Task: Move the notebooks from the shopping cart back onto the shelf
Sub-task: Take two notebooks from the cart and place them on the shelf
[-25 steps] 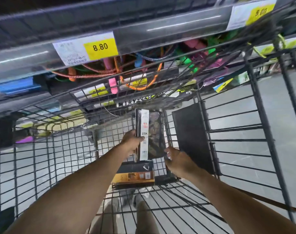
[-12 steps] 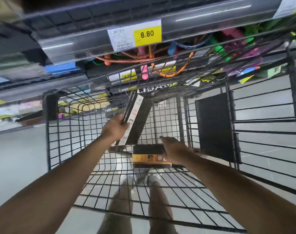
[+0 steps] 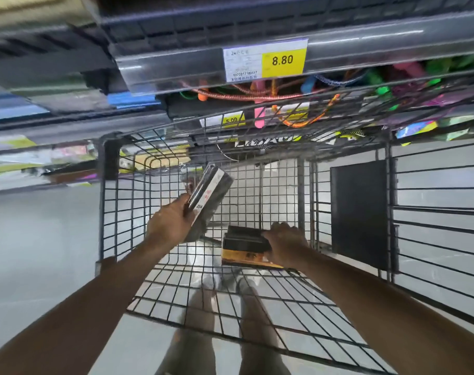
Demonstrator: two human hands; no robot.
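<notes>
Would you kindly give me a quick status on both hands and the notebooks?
Left hand grips wrapped notebook, up inside shopping cart. Right hand grips notebook stack on cart bottom. Shelf overhead, path looks clear.

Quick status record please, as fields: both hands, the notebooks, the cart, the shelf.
left hand: holds a wrapped notebook pack, tilted, raised off the cart floor
right hand: fingers curled over a black-and-yellow notebook stack
notebook stack: lying on the cart floor near the far wall
shopping cart: wire, far end under the shelf
shelf: price tag reads 8.80
status: pack in hand, not yet on the shelf
</notes>
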